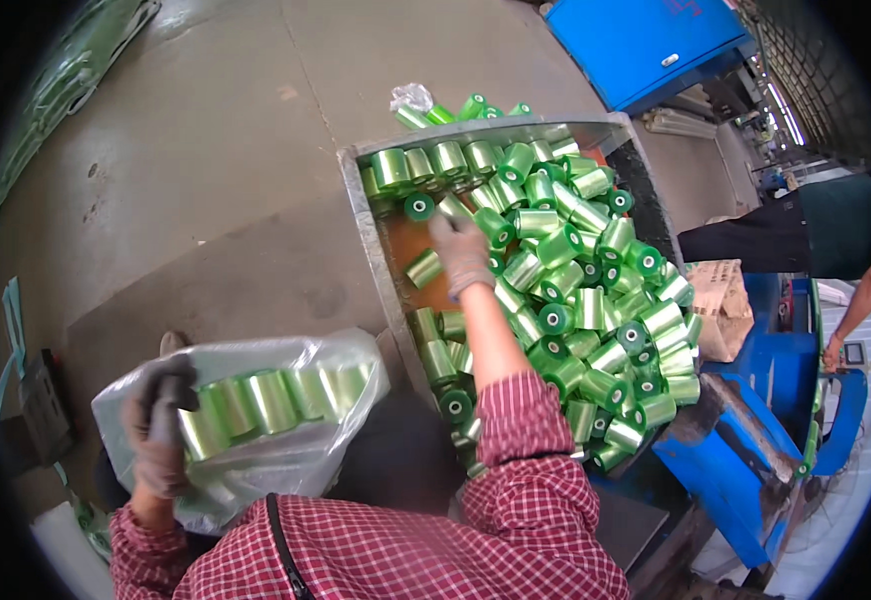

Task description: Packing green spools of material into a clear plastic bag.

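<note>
- Left hand (161, 430): gloved, held low at the person's left; fingers up, darker than the palm, bent and close together; exact grip unclear.
- Left wrist (153, 510): short bare strip between glove and cuff; forearm mostly covered by red checked sleeve (146, 555), coming up from lower edge.
- Right hand (461, 250): pale glove, reaching well forward, back of hand up; fingers blurred, closure can't be told.
- Right forearm (493, 335): bare, extended ahead, angled slightly left toward the hand; right sleeve (526, 410) bunched toward the elbow.
- Hands well apart, right farther forward.
- Torso (396, 545): red checked top, lower edge of view.
</note>
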Available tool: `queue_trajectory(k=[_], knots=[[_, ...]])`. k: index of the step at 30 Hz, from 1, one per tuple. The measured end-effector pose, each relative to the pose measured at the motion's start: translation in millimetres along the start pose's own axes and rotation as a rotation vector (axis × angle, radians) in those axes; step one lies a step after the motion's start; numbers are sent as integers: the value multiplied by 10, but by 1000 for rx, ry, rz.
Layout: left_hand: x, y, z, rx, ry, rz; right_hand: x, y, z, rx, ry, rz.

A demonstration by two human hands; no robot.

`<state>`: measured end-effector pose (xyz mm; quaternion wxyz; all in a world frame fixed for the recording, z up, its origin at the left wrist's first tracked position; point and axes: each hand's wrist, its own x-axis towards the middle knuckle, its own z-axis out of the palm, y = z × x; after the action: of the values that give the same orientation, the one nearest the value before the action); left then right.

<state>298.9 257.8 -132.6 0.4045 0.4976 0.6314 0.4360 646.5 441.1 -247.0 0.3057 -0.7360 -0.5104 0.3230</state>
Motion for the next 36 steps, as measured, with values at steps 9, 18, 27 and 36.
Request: queue_trajectory(k=[9, 18, 27, 36], knots=[[1663, 209, 1780, 56, -604, -248, 700, 2503, 1169, 431, -86, 720], [1857, -274, 2691, -400, -643, -331, 1402, 1231, -157, -1214, -93, -47], [803, 664, 184, 20, -1168, -173, -493, 1045, -742, 243, -295, 143], [-168, -948, 998, 645, -229, -401, -2392, -728, -1069, 991, -367, 13]])
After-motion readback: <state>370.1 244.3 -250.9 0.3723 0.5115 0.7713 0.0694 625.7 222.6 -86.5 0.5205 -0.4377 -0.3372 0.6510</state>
